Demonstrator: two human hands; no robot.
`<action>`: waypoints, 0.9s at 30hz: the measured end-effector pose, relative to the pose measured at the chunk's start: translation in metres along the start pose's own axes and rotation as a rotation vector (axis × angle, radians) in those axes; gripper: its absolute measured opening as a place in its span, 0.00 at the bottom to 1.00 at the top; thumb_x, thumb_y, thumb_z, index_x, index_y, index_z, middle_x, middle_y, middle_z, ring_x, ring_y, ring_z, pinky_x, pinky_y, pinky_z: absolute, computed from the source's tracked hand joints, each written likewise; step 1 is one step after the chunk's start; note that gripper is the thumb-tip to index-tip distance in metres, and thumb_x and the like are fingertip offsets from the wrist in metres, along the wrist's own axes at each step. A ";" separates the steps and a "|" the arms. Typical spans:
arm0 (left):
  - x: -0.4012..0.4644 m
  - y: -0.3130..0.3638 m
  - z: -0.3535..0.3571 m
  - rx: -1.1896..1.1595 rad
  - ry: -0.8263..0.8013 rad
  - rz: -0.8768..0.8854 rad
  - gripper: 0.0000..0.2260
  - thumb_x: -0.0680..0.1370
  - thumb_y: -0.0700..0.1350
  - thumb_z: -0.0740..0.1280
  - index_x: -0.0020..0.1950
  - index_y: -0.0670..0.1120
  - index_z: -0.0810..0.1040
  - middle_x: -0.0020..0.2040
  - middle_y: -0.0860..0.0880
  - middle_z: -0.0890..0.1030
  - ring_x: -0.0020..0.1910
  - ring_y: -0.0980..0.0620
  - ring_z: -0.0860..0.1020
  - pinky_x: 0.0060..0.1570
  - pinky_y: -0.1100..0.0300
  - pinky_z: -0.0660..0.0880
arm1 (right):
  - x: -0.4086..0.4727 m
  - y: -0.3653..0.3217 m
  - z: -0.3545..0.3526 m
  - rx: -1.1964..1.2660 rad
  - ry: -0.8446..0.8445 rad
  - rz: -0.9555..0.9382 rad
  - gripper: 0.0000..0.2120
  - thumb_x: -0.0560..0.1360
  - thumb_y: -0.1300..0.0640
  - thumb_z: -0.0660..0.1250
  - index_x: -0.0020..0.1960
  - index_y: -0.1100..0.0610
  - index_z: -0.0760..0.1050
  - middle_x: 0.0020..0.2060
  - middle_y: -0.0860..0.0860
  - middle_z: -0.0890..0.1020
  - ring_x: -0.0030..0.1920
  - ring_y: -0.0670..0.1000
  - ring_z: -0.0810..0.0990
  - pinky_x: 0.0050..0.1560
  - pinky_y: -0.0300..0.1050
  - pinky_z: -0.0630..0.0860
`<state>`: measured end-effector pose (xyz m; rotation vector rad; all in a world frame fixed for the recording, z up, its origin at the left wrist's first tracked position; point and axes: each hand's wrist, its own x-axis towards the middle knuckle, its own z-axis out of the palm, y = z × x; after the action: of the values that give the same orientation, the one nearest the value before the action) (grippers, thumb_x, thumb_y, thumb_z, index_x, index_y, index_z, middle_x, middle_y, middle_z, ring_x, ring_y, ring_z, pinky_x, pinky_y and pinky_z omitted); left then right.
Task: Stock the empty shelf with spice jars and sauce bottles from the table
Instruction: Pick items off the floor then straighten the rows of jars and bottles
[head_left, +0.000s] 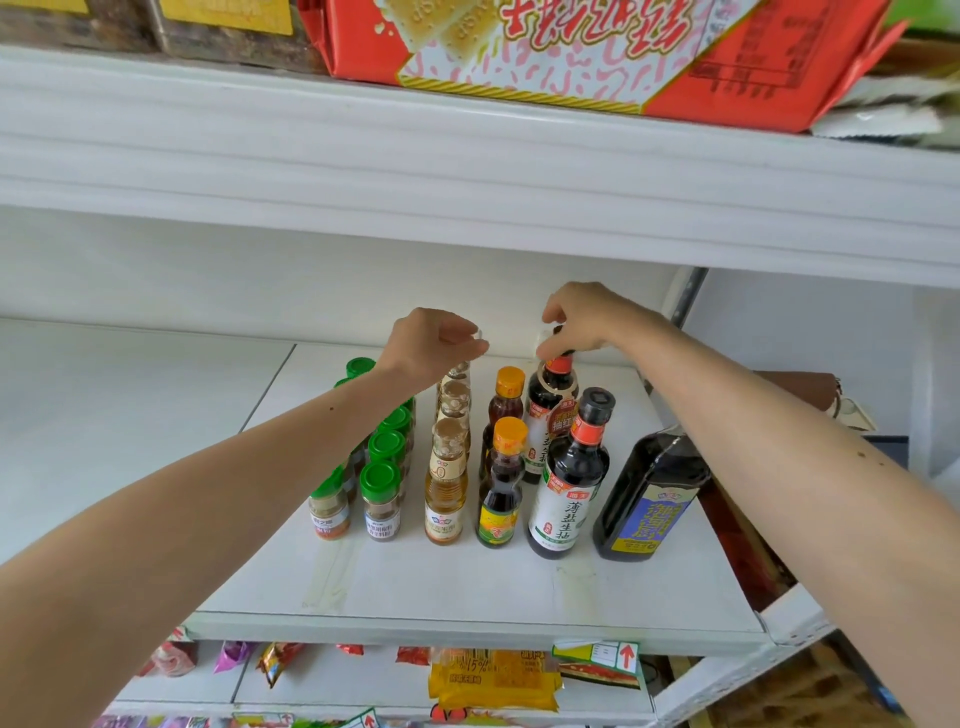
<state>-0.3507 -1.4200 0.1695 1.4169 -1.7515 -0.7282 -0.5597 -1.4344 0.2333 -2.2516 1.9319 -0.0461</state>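
Note:
On the white shelf (467, 587) stand rows of goods. Several green-capped spice jars (382, 501) fill the left rows. Beside them is a row of pale vinegar bottles (445, 488) with clear caps. Two orange-capped sauce bottles (501, 483) come after, then dark soy sauce bottles (569, 483) with black caps. A large dark bottle with a blue label (649, 499) stands furthest right. My left hand (434, 345) grips the clear cap of the rearmost vinegar bottle. My right hand (582, 322) pinches the top of the rear soy sauce bottle (550, 395).
The shelf above carries a big red cracker pack (571, 52) close over my hands. The left part of the shelf (130, 415) is bare white. Snack packets (493, 675) lie on the shelf below. A brown object (800, 389) sits behind my right forearm.

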 end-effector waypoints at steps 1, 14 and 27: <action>0.001 0.005 0.003 0.012 -0.019 0.010 0.16 0.73 0.50 0.74 0.59 0.46 0.83 0.52 0.49 0.85 0.52 0.55 0.82 0.59 0.58 0.77 | -0.001 0.001 0.002 -0.010 -0.029 -0.003 0.28 0.72 0.49 0.74 0.67 0.59 0.73 0.60 0.54 0.79 0.54 0.54 0.80 0.51 0.45 0.77; 0.005 0.021 0.031 0.203 -0.175 0.084 0.11 0.74 0.47 0.73 0.55 0.45 0.85 0.54 0.50 0.84 0.49 0.59 0.77 0.48 0.69 0.70 | -0.002 0.022 0.004 0.030 0.019 0.067 0.15 0.73 0.61 0.72 0.58 0.62 0.78 0.52 0.59 0.81 0.36 0.53 0.85 0.34 0.41 0.78; 0.006 0.019 0.036 0.214 -0.173 0.087 0.10 0.73 0.48 0.73 0.52 0.46 0.86 0.50 0.52 0.85 0.45 0.60 0.78 0.39 0.76 0.68 | 0.000 0.023 0.008 0.018 -0.002 0.075 0.14 0.73 0.61 0.72 0.57 0.63 0.77 0.48 0.59 0.83 0.32 0.51 0.84 0.35 0.42 0.80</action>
<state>-0.3914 -1.4229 0.1658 1.4418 -2.0640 -0.6476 -0.5807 -1.4364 0.2220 -2.1650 2.0051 -0.0516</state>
